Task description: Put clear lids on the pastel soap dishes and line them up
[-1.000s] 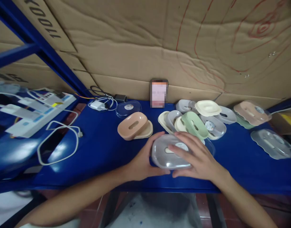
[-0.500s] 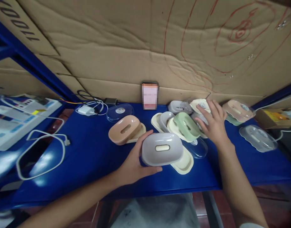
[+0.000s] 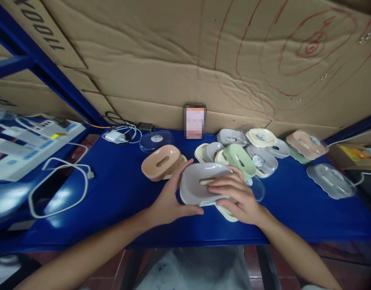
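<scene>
Fingers [image 3: 221,189] above blue table [image 3: 125,189]

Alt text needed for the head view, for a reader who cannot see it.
Two bare hands grip a grey soap dish over a blue table: left hand at its left edge, right hand on top and at its right side. Pink, green and clear dishes lie behind, before a cardboard wall.
</scene>
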Tool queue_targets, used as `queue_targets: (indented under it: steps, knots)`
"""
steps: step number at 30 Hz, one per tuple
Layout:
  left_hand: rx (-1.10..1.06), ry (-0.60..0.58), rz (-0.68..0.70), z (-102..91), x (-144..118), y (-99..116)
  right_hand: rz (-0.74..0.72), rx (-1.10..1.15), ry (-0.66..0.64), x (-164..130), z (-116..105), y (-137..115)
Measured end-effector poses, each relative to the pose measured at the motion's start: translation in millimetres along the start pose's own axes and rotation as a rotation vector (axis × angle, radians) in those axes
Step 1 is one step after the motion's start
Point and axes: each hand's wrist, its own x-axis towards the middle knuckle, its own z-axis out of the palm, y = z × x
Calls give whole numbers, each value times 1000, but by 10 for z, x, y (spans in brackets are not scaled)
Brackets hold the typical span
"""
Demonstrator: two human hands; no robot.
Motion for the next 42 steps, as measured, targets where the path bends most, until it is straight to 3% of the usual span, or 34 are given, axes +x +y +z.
queue_targets:
  steps: [3, 6, 9, 13, 15, 20, 22, 25, 28, 31, 35, 38, 42]
  knots:
    - [51, -10, 21, -22, 1, 29, 52, 13, 165, -11, -91, 43]
    - [48, -33, 28, -30, 0, 66, 71, -276, 294, -37, -205, 194]
    - [26, -52, 24, -22, -8, 104, 220, -534, 256, -74, -291, 441]
    - [-13, -47, -8, -5, -17, 135, 401, -610, 209, -111, -316, 617]
    - [-40, -21, -26, 3, -12, 141, 316, -563, 192, -105, -289, 543]
    - [-156, 29, -60, 10, 24, 127, -92, -260, -91, -38, -72, 149]
    - [-192, 21, -58, 7, 37, 116, -157, -225, -93, -21, 7, 65]
    - [-246, -39, -29, 4, 50, 110, -144, -218, -14, -16, -7, 53]
    - [-277, -123, 29, 9, 52, 128, -122, -274, 146, -29, -177, 116]
    - [-243, -161, 28, 21, 43, 160, -28, -479, 303, -65, -387, 247]
    - [-183, -138, -63, 33, 30, 185, 191, -758, 284, -120, -565, 507]
    - [-152, -100, -116, 33, 37, 191, 302, -820, 249, -155, -692, 655]
    - [-114, -57, -153, 32, 57, 213, 382, -852, 328, -418, -1188, 853]
